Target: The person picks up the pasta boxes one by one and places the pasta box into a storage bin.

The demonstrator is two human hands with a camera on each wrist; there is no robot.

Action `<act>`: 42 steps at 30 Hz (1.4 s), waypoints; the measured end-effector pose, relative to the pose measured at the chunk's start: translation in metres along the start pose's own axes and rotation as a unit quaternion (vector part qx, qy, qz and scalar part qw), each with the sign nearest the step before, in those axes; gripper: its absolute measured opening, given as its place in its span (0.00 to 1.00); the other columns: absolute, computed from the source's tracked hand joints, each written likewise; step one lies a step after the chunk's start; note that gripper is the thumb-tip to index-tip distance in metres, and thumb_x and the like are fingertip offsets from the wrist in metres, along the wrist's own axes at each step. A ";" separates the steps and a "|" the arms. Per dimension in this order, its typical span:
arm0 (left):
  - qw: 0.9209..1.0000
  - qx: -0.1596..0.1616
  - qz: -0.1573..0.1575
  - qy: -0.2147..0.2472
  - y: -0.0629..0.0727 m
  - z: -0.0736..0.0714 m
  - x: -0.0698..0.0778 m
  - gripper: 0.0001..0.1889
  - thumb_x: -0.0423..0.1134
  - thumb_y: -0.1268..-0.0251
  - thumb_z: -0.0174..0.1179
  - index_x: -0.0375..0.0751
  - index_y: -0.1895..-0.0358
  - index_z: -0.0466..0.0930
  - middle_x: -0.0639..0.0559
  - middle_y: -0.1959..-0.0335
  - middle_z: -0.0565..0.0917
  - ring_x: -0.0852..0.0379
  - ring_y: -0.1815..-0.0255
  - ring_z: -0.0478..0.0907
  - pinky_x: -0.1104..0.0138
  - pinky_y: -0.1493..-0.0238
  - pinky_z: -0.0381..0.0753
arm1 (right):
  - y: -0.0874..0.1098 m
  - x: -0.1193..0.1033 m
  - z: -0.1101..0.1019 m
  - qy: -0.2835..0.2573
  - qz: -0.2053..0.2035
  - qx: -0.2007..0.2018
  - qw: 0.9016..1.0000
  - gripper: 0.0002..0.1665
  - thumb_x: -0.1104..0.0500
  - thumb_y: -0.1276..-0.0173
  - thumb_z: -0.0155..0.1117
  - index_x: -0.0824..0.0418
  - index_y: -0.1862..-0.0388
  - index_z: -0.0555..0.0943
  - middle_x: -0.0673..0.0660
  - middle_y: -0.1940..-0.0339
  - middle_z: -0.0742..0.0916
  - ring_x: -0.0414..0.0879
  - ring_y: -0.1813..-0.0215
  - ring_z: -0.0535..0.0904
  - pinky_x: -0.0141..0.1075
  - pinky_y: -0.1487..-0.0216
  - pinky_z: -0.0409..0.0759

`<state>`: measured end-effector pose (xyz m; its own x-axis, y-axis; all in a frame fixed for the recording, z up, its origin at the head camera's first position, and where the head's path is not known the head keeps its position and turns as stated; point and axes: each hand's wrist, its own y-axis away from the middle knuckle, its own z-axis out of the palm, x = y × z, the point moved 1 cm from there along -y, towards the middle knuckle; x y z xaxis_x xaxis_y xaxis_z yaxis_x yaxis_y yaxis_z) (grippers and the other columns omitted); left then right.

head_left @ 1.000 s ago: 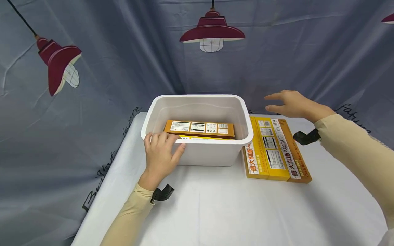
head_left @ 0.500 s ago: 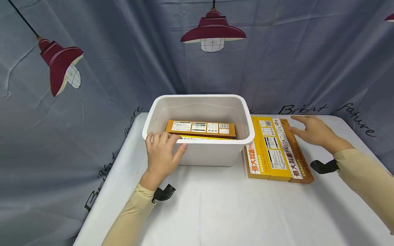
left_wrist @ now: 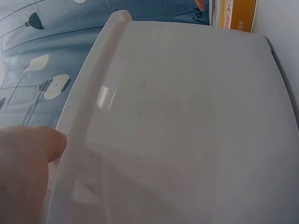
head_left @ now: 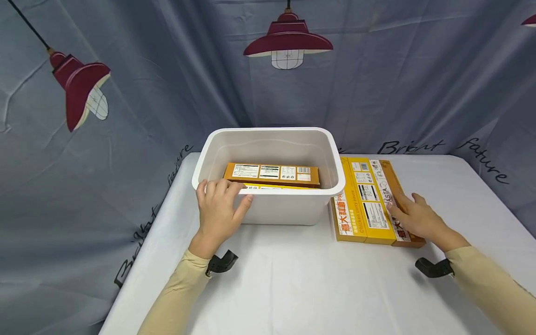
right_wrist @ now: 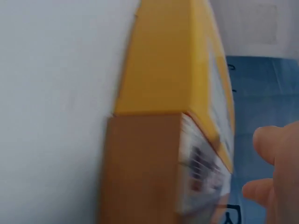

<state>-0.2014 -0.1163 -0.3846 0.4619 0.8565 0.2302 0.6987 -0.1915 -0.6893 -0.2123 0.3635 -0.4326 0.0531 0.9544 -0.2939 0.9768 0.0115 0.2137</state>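
My left hand [head_left: 217, 211] grips the near-left rim of a white plastic bin [head_left: 289, 209], fingers over the edge and thumb outside; the left wrist view has the thumb [left_wrist: 55, 142] at the rim. Inside the bin lie a brown pasta box [head_left: 272, 173] and a yellow box beneath it. To the right of the bin, several pasta boxes lie side by side. My right hand [head_left: 420, 218] is over the outermost brown box [head_left: 388, 172], thumb and fingers spread apart and overlapping it. In the right wrist view the fingers [right_wrist: 268, 144] show apart from the boxes.
The yellow boxes [head_left: 370, 235] stand between the brown one and the bin. A white cloth covers the table [head_left: 293, 279]. Behind it hangs a grey-blue curtain [head_left: 167, 70] printed with red lamps.
My right hand has come from above the far end of the boxes, out to the right, then down and nearer to the outer brown box. The left hand stays on the bin rim.
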 end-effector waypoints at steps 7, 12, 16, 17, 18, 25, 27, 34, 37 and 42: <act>1.000 -0.002 -0.003 -0.002 0.000 0.001 0.000 0.18 0.53 0.33 0.60 0.40 0.56 0.84 0.41 0.62 0.82 0.38 0.52 0.74 0.34 0.32 0.59 | 0.003 0.002 0.027 -0.017 0.007 0.005 1.000 0.51 0.31 0.21 0.35 0.66 0.18 0.42 0.92 0.29 0.50 0.91 0.39 0.61 0.79 0.49 0.71; 1.000 0.000 -0.002 -0.002 0.000 0.001 0.000 0.18 0.52 0.33 0.60 0.40 0.56 0.84 0.42 0.62 0.82 0.38 0.53 0.74 0.35 0.32 0.59 | 0.003 0.003 0.036 -0.019 0.019 0.018 0.999 0.51 0.30 0.22 0.33 0.63 0.17 0.41 0.90 0.27 0.47 0.90 0.37 0.57 0.80 0.47 0.68; 1.000 0.003 0.000 -0.001 0.000 0.000 0.000 0.18 0.52 0.33 0.60 0.40 0.56 0.84 0.42 0.62 0.82 0.38 0.53 0.74 0.35 0.33 0.59 | 0.004 0.003 0.038 -0.020 0.019 0.019 0.999 0.50 0.30 0.22 0.31 0.61 0.17 0.38 0.89 0.25 0.42 0.92 0.34 0.53 0.82 0.45 0.63; 1.000 0.003 0.000 -0.001 0.000 0.000 -0.001 0.18 0.52 0.33 0.60 0.40 0.56 0.84 0.42 0.62 0.82 0.38 0.53 0.74 0.35 0.33 0.59 | 0.005 0.003 0.038 -0.020 0.019 0.019 0.999 0.50 0.30 0.22 0.31 0.60 0.17 0.38 0.89 0.25 0.41 0.93 0.34 0.52 0.83 0.44 0.62; 1.000 0.003 0.000 -0.001 -0.001 0.000 -0.001 0.18 0.52 0.33 0.60 0.40 0.56 0.84 0.42 0.62 0.82 0.38 0.53 0.74 0.35 0.32 0.59 | 0.005 0.004 0.039 -0.019 0.019 0.018 0.999 0.50 0.30 0.22 0.31 0.60 0.17 0.37 0.89 0.25 0.40 0.93 0.33 0.51 0.83 0.44 0.61; 1.000 -0.005 -0.001 -0.001 -0.001 0.001 -0.001 0.18 0.52 0.33 0.60 0.39 0.56 0.84 0.41 0.61 0.82 0.38 0.52 0.74 0.35 0.32 0.59 | 0.010 0.011 0.039 -0.009 0.025 0.014 1.000 0.51 0.29 0.22 0.32 0.61 0.17 0.37 0.89 0.25 0.40 0.92 0.34 0.52 0.82 0.44 0.63; 1.000 -0.005 -0.001 0.000 -0.002 0.000 -0.001 0.18 0.52 0.33 0.60 0.39 0.57 0.83 0.41 0.61 0.81 0.38 0.52 0.74 0.35 0.32 0.59 | 0.013 0.014 0.039 -0.007 0.025 0.016 1.000 0.50 0.30 0.22 0.32 0.61 0.17 0.37 0.89 0.25 0.40 0.93 0.35 0.53 0.82 0.45 0.64; 1.000 -0.002 0.002 0.000 -0.002 0.001 -0.001 0.18 0.53 0.33 0.59 0.39 0.57 0.83 0.42 0.62 0.81 0.38 0.52 0.74 0.35 0.33 0.58 | 0.022 0.028 0.041 0.005 0.028 0.020 0.999 0.50 0.31 0.22 0.37 0.62 0.17 0.40 0.90 0.27 0.44 0.93 0.37 0.55 0.82 0.46 0.65; 1.000 0.001 0.002 0.000 -0.001 0.001 -0.001 0.18 0.52 0.33 0.60 0.39 0.57 0.83 0.41 0.62 0.81 0.38 0.52 0.74 0.35 0.33 0.59 | 0.027 0.030 0.038 0.011 0.027 0.017 0.999 0.52 0.33 0.23 0.45 0.63 0.17 0.42 0.92 0.28 0.47 0.93 0.39 0.58 0.81 0.49 0.69; 1.000 0.000 0.000 0.000 -0.001 0.001 -0.001 0.18 0.52 0.33 0.60 0.39 0.56 0.84 0.41 0.61 0.82 0.38 0.52 0.74 0.36 0.33 0.59 | 0.036 0.033 0.033 0.009 0.040 0.001 0.999 0.56 0.39 0.28 0.56 0.63 0.17 0.41 0.93 0.31 0.49 0.91 0.43 0.60 0.80 0.52 0.71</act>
<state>-0.2034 -0.1159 -0.3847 0.4616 0.8569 0.2296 0.6987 -0.1917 -0.6892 -0.1691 0.3851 -0.4654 0.1279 0.9572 -0.2598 0.9700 -0.0662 0.2338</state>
